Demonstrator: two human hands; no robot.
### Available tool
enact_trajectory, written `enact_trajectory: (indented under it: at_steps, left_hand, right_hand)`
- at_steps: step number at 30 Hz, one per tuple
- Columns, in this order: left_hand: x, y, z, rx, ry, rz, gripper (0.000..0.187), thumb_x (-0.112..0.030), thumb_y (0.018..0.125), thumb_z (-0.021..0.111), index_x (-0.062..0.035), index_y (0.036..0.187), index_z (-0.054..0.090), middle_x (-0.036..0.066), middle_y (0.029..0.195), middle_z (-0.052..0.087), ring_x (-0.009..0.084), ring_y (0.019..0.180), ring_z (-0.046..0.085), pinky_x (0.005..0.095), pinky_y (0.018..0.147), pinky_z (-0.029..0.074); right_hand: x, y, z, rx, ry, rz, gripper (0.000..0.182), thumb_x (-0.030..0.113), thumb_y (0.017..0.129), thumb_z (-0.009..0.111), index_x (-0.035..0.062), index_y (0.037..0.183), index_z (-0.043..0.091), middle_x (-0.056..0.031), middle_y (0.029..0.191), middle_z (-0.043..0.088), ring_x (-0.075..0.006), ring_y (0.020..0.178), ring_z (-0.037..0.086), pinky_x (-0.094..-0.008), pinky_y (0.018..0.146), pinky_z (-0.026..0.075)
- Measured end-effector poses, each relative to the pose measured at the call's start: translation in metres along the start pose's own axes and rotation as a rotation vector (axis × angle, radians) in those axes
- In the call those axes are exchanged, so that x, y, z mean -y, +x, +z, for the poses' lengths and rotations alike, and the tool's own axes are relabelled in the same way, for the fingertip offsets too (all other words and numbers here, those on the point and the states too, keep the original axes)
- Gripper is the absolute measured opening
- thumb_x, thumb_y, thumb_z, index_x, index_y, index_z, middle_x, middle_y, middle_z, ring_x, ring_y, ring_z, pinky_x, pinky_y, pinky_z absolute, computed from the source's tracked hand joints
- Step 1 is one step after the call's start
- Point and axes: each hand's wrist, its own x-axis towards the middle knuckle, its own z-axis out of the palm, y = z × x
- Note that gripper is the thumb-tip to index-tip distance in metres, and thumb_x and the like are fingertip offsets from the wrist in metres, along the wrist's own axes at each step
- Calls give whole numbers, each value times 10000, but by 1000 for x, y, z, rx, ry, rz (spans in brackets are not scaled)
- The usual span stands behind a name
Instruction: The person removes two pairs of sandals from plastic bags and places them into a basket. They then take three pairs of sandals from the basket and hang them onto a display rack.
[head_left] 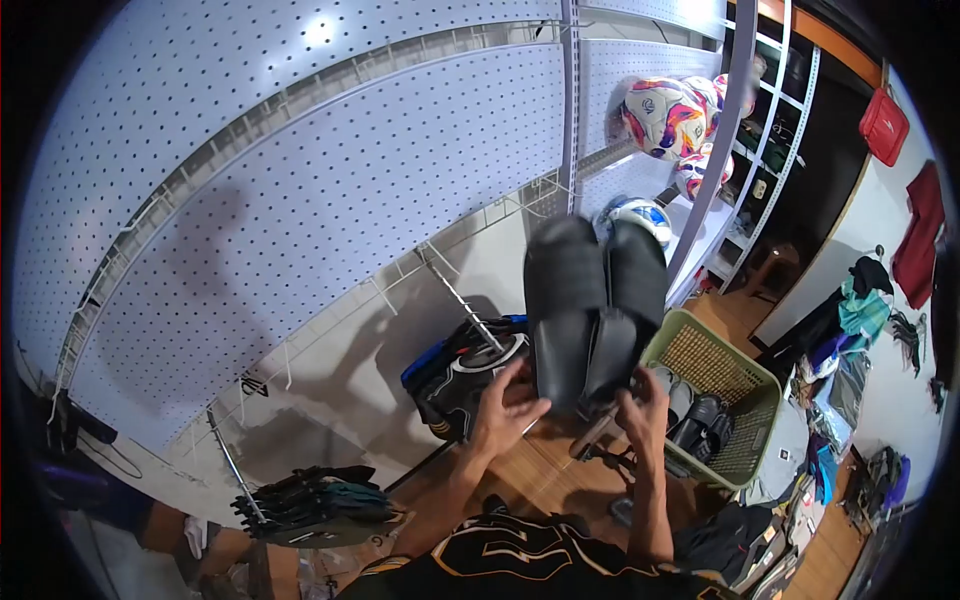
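Observation:
A pair of black slide sandals (565, 345) is held up in front of me, side by side, toes pointing away and footbeds facing me. My left hand (503, 412) is at the heel of the left slide, thumb and fingers bent against its edge. At the heel of the right slide (612, 365), my right hand (643, 405) is closed, thumb on the near side. Fingertips behind the soles are hidden.
A green plastic basket (765, 400) with dark footwear (705, 415) stands at right. White pegboard shelving (400, 170) carries metal hooks; dark garments (310, 505) hang at lower left. Colourful balls (665, 115) sit on the shelf beyond. Clothes (825, 400) are piled at far right.

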Motion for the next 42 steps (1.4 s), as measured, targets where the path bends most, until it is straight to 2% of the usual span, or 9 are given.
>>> enact_trajectory:
  at_steps: [5,10,15,25,28,32,33,39,42]
  left_hand:
    - [-72,43,-13,-49,28,262,756,18,868,775,-39,1524,403,68,1323,531,188,1136,635,313,939,596]
    - [-128,90,3,-72,26,466,753,19,868,770,-37,1524,405,104,1307,524,228,1148,628,326,936,602]
    - [-161,129,16,-120,52,549,760,61,847,768,-52,1514,422,115,1301,544,209,1079,638,306,911,604]
    - [-142,193,26,-284,142,626,728,56,829,782,-33,1473,456,144,1274,569,222,1012,686,304,831,620]
    - [-136,207,20,-343,178,646,715,64,820,781,-24,1455,465,151,1265,566,231,990,698,307,802,628]
    - [-130,227,6,-400,171,617,709,65,811,788,-20,1440,474,147,1249,565,237,983,706,304,774,629]
    - [-125,235,0,-404,152,640,727,57,797,802,-22,1439,472,146,1235,564,242,987,702,304,757,629]
    - [-101,255,-20,-511,387,631,846,-16,788,839,-30,1511,399,185,1319,505,281,1180,608,345,853,618]
    - [-95,252,-29,-464,435,532,890,-55,798,844,-30,1544,359,202,1367,473,295,1231,569,371,916,593]
  right_hand:
    - [64,62,37,-68,143,-175,561,7,897,590,-57,1446,496,-175,1349,622,-255,1121,655,-353,930,539]
    - [117,136,41,-100,264,-338,501,-19,924,565,-36,1424,538,-150,1276,668,-220,1086,666,-326,886,550]
    - [147,199,39,-11,379,-391,510,-50,916,548,-15,1426,545,-132,1205,687,-182,972,690,-287,727,569]
    - [133,287,74,84,450,-318,532,-50,837,571,-16,1367,610,-122,1107,716,-144,775,686,-257,621,550]
    - [125,321,92,187,267,-242,556,-40,852,592,21,1405,577,-93,1163,690,-139,860,674,-283,669,581]
    - [119,350,132,171,314,-231,519,-3,852,619,10,1371,605,-65,1059,698,-131,810,653,-270,646,559]
    - [137,335,129,173,361,-176,540,3,773,659,-23,1312,652,-110,1053,739,-165,824,682,-294,712,526]
    - [124,362,171,216,357,-122,657,55,749,705,2,1394,595,-126,1056,738,-206,904,689,-327,812,528]
    - [118,358,178,222,364,-133,754,54,735,725,-3,1458,522,-166,1160,717,-214,1035,676,-310,907,511]
